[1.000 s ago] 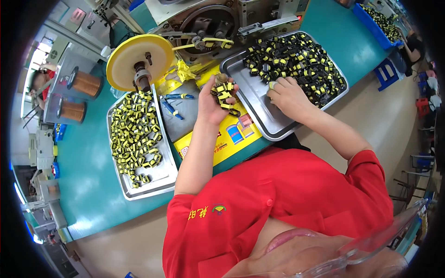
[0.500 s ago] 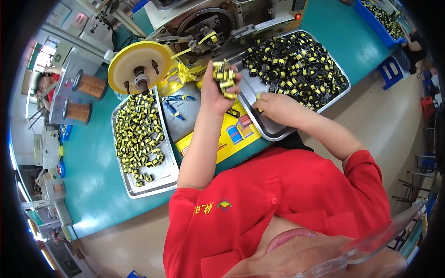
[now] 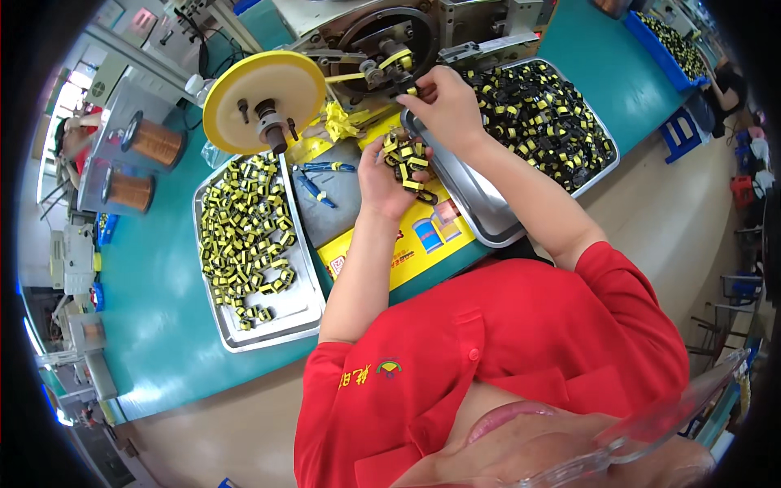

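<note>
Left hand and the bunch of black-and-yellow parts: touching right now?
Touching. The head view shows the black-and-yellow parts lying in the cupped left hand, with no gap between.

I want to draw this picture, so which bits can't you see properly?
All in the head view:
Left grip: its palm is hidden by yellow-and-black parts.
Small part at the right grip: tiny and partly covered by that grip, so its shape is unclear.
Right tray: bottom pieces are buried under others, and the forearm hides some floor.
Machine: its top is cut off by the upper edge.
</note>
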